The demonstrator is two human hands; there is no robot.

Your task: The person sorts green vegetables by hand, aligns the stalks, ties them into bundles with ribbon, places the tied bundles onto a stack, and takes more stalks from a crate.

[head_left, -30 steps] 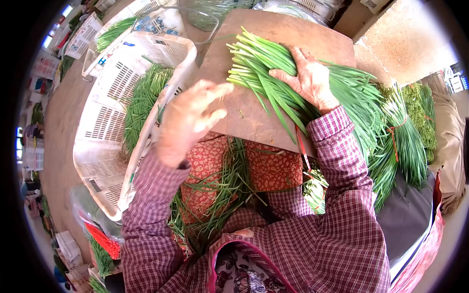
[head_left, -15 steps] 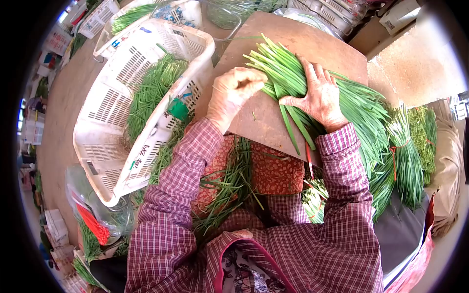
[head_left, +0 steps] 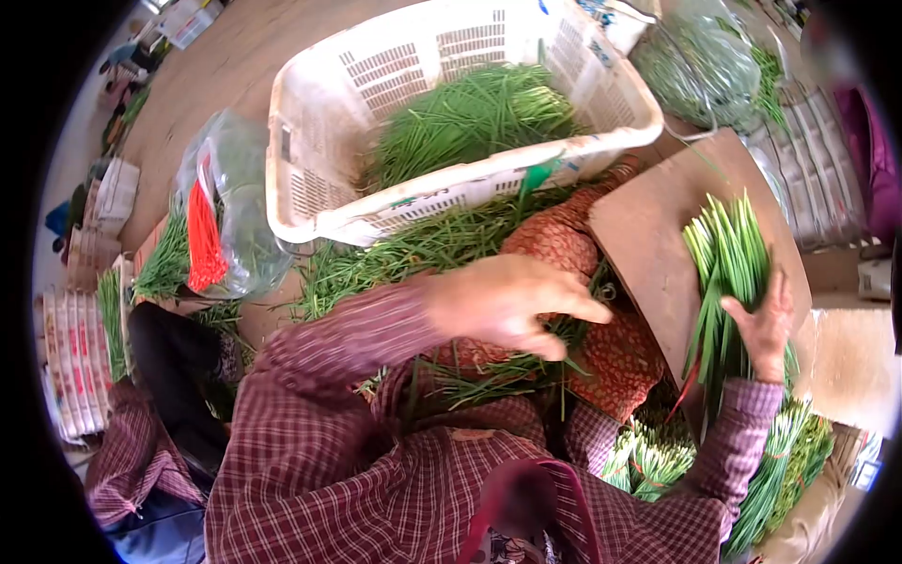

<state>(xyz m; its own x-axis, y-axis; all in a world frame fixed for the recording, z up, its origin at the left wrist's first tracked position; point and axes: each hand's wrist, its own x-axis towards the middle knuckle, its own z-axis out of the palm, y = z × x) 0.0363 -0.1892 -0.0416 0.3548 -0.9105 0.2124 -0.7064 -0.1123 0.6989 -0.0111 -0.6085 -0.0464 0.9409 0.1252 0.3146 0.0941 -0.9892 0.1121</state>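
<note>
A loose bunch of green garlic chives (head_left: 725, 249), pale ends toward the far side, lies on a brown board (head_left: 648, 211). My right hand (head_left: 766, 329) rests at the bunch's right edge, thumb and fingers spread, not wrapped round it. A thin red strip (head_left: 684, 393) shows at the board's near edge. My left hand (head_left: 512, 301), a little blurred, hovers over my lap with thumb and fingers apart and nothing visible in them. Below it, loose green leaves (head_left: 489, 383) lie over a red patterned cloth (head_left: 620, 362).
A white plastic basket (head_left: 470, 179) holding more greens stands ahead. To the left is a clear bag (head_left: 249, 235) with a bundle of red strips (head_left: 202, 240). Tied bunches (head_left: 658, 456) sit below the board. Another person's dark-trousered leg (head_left: 169, 367) is at the left.
The view has swung left. My left hand has left the chives' pale ends and moved over my lap, its fingers opening. My right hand has slid toward the bunch's right edge.
</note>
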